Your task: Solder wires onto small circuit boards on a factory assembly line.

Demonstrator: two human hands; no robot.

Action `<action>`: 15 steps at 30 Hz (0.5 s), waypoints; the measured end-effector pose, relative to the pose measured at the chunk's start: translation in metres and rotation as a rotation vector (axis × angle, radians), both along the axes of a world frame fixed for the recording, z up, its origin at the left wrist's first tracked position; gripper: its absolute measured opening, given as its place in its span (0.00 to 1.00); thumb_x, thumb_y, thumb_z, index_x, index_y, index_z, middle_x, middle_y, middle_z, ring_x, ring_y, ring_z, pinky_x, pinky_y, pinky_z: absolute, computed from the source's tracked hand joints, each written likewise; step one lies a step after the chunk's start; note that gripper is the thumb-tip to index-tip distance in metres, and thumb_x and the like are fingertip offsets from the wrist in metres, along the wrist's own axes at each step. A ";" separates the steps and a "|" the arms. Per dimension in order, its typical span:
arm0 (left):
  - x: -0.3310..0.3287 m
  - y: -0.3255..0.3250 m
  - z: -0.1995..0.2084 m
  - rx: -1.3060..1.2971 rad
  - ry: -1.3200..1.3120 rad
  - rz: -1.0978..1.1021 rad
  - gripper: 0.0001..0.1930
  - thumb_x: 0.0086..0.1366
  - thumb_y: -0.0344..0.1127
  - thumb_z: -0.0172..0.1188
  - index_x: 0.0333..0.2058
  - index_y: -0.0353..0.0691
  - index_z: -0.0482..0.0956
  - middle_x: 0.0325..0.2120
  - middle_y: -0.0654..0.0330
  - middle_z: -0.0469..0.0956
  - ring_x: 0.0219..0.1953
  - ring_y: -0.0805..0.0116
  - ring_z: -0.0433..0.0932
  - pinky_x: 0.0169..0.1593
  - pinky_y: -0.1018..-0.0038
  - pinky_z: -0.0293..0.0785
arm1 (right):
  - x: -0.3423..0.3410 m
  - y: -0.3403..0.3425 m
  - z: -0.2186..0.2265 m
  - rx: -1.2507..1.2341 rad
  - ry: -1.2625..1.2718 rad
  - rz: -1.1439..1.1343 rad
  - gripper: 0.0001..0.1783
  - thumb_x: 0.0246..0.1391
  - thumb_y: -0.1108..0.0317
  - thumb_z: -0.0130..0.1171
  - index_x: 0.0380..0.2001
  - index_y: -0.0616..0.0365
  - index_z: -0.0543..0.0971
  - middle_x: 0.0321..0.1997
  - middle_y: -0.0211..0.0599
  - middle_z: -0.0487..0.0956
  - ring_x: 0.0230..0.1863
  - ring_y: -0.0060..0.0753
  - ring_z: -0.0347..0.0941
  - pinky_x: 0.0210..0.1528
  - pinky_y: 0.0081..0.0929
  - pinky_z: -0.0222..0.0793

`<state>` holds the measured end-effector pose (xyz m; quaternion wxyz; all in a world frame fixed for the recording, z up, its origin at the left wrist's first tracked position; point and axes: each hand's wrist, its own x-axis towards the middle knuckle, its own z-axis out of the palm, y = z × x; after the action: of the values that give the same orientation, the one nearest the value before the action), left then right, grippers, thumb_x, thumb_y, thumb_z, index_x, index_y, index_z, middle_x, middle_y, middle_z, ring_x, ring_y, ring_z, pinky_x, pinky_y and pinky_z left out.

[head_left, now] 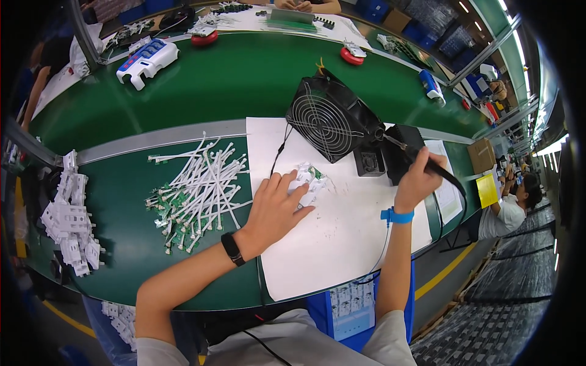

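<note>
My left hand (278, 204) rests over a small white plastic part (307, 194) on the white work sheet (342, 244), its fingers steadying the part. A green circuit board (315, 172) shows at the part's upper edge. My right hand (416, 186) grips a soldering iron (421, 154) with a black cord. Its metal end points up and left toward a black stand (400, 160). A black fan with a wire guard (329, 119) stands beyond my hands.
White cables with small green boards (198, 189) lie in a heap on the left. White plastic parts (72, 219) are piled farther left. Beyond runs a green conveyor belt (244, 73) carrying white-and-blue housings (149, 60) and red round holders (204, 38). A co-worker (516, 204) sits at right.
</note>
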<state>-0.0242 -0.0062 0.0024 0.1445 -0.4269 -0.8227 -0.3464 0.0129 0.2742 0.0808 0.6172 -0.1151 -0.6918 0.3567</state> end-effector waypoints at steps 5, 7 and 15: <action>-0.001 0.000 -0.005 0.049 0.037 0.014 0.22 0.56 0.43 0.74 0.47 0.40 0.83 0.50 0.52 0.76 0.45 0.56 0.73 0.44 0.64 0.69 | -0.037 0.007 -0.040 -0.018 -0.254 0.041 0.11 0.68 0.67 0.61 0.34 0.63 0.73 0.27 0.29 0.72 0.30 0.19 0.68 0.33 0.24 0.65; -0.001 0.001 -0.002 0.044 0.067 0.013 0.22 0.57 0.44 0.73 0.47 0.40 0.83 0.50 0.51 0.76 0.46 0.55 0.73 0.45 0.64 0.70 | -0.051 0.005 -0.062 -0.038 -0.149 0.094 0.12 0.66 0.67 0.63 0.34 0.64 0.74 0.26 0.30 0.74 0.29 0.20 0.69 0.34 0.24 0.66; 0.003 -0.001 -0.006 0.019 0.060 0.005 0.22 0.59 0.44 0.71 0.48 0.39 0.82 0.51 0.50 0.76 0.49 0.52 0.72 0.49 0.61 0.70 | -0.060 0.024 -0.045 -0.100 -0.379 0.220 0.12 0.60 0.70 0.69 0.34 0.64 0.76 0.24 0.31 0.75 0.26 0.20 0.68 0.30 0.23 0.65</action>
<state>-0.0217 -0.0072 -0.0033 0.1741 -0.4339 -0.8156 -0.3408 -0.0474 0.2986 0.0362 0.4269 -0.1346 -0.7854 0.4275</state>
